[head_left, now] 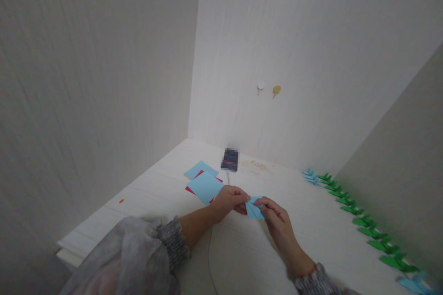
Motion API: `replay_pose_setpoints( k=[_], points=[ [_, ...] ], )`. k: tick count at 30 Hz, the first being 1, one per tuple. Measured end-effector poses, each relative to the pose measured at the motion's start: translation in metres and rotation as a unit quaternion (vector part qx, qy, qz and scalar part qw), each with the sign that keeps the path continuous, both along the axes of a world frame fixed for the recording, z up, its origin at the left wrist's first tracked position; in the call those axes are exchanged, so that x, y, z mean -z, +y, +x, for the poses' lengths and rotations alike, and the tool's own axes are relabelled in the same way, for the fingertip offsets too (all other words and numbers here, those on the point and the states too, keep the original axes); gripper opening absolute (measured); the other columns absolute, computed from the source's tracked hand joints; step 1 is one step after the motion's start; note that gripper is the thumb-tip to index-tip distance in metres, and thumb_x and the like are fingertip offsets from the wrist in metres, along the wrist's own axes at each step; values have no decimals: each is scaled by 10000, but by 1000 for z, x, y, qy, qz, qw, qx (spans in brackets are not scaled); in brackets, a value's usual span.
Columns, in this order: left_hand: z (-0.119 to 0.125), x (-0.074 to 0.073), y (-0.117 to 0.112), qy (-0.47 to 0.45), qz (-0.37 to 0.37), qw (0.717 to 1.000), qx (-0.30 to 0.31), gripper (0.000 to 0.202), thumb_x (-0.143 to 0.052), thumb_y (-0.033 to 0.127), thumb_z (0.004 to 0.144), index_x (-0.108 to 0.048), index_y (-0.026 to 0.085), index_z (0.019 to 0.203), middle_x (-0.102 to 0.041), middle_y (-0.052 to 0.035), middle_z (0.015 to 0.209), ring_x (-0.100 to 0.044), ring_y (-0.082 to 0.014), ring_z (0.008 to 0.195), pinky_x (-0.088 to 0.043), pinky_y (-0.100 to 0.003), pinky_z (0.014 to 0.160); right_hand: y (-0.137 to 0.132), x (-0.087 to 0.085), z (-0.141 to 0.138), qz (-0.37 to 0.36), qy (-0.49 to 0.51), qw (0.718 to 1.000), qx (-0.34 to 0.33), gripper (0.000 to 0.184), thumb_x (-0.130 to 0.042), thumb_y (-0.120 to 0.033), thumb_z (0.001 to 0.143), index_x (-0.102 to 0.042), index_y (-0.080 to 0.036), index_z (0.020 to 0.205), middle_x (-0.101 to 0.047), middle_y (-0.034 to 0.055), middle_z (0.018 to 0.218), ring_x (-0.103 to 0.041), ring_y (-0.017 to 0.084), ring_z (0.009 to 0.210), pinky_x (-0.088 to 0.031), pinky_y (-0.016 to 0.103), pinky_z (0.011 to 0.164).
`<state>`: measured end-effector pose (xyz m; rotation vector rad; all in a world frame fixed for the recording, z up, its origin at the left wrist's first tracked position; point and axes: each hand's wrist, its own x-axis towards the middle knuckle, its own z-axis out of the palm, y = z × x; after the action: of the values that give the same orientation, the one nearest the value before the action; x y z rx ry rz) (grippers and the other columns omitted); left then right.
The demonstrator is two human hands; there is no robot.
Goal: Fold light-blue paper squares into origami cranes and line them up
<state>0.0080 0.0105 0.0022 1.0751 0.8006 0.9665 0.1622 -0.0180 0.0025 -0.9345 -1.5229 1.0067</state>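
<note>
My left hand [230, 199] and my right hand [277, 219] meet over the white table [148, 203], both pinching one small folded light-blue paper piece [254, 209]. The left fingers, one with a ring, grip its left edge. The right fingers press on its right side. The piece looks partly folded into a pointed shape and is held just above the table top.
A stack of blue and red paper squares [205, 184] lies behind my left hand. A dark blurred device [230, 159] with a cable stands near the back wall. A row of folded green pieces [367, 226] with blue ones [310, 175] runs along the right wall. Two hooks [268, 89] are on the wall.
</note>
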Motion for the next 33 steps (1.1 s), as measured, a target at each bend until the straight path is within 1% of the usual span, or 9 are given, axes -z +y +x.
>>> replay_pose_setpoints(
  k=[4,8,12,16,19,23,28,33],
  points=[
    [1,3,1,12,18,999,-29,283,-617,342,558,-554,100,689,-606,-31,567,-562,-122,512,-464,-290,561,1,-5,-3,-1,-20,1000,13,192,-512,-322,711,-625,-171,750,-571,16,683,-496,150,654,-384,240,599],
    [2,8,2,24,81,995,-59,273,-572,366,607,-552,111,703,-601,-26,605,-559,-114,539,-463,-265,567,6,-3,-3,-41,1,999,32,219,-555,-326,682,-612,-185,840,-592,13,671,-502,147,601,-404,248,556],
    [1,8,1,57,151,983,-85,260,-533,375,642,-567,124,700,-584,-16,600,-542,-107,546,-459,-240,558,9,-2,-5,-55,19,998,36,186,-575,-324,665,-620,-185,781,-607,17,683,-519,153,622,-417,255,571],
    [0,6,-1,87,181,976,-86,254,-505,367,667,-576,126,705,-574,-14,600,-539,-105,559,-454,-229,563,8,-3,-8,-75,38,996,39,196,-575,-352,653,-612,-178,735,-603,15,647,-524,155,600,-418,257,547],
    [0,7,0,91,172,978,-76,255,-509,360,664,-572,120,724,-579,-15,616,-547,-106,568,-455,-235,576,9,-2,-9,-77,22,995,53,211,-597,-352,626,-601,-162,716,-585,8,592,-510,147,562,-403,254,536],
    [2,10,2,85,130,986,-64,277,-551,363,624,-564,107,731,-589,-18,607,-553,-107,541,-461,-249,564,10,0,-9,-62,-2,995,76,187,-609,-329,616,-592,-153,679,-574,5,581,-492,138,554,-376,246,535],
    [2,13,3,117,101,987,-36,326,-604,382,558,-585,100,721,-604,-30,594,-560,-118,527,-463,-247,531,8,0,-8,-75,10,996,49,179,-617,-330,601,-593,-157,638,-569,6,553,-492,144,546,-363,248,523],
    [1,10,1,85,74,994,-11,331,-613,374,546,-584,85,707,-609,-44,596,-560,-114,517,-468,-249,533,7,0,-7,-92,43,994,35,133,-619,-287,614,-599,-158,637,-590,3,584,-495,132,566,-363,241,555]
  ],
)
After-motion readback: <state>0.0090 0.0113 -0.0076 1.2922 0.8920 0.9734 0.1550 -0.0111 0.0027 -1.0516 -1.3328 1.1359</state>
